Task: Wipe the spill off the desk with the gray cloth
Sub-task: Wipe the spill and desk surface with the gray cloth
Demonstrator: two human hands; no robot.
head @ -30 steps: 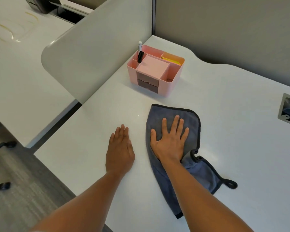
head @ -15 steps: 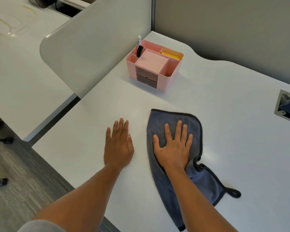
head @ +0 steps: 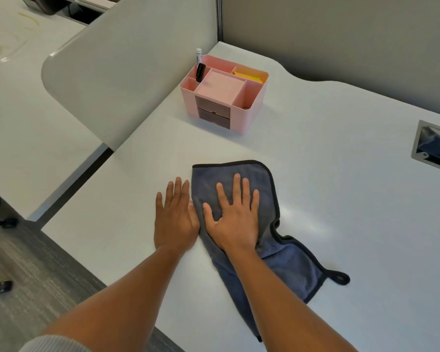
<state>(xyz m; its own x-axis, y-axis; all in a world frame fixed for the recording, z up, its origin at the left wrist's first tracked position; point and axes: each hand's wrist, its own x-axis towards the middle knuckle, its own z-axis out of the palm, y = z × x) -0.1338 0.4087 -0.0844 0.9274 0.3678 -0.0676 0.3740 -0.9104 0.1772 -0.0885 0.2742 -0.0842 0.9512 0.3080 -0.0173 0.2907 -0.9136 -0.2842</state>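
The desk (head: 341, 199) filled the frame; the cloth (head: 285, 265) lay lower centre. The right hand (head: 233, 222) pressed flat on it, fingers spread — gripping nothing. The left hand (head: 175, 222) lay flat beside, fingers together, touching its edge.

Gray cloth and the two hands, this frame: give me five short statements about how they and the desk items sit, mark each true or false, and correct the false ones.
1. The right hand lies flat, fingers spread, on the gray cloth. True.
2. The left hand grips a bunched corner of the cloth. False: it lies flat on the bare desk, beside the cloth's left edge.
3. The pink desk organizer stands beyond the cloth, apart from it. True.
4. The cloth's hanging loop is hooked over a finger. False: it lies on the desk at the cloth's right corner, clear of both hands.
5. A marker lies loose on the desk by the cloth. False: it stands upright in the organizer's back left compartment.
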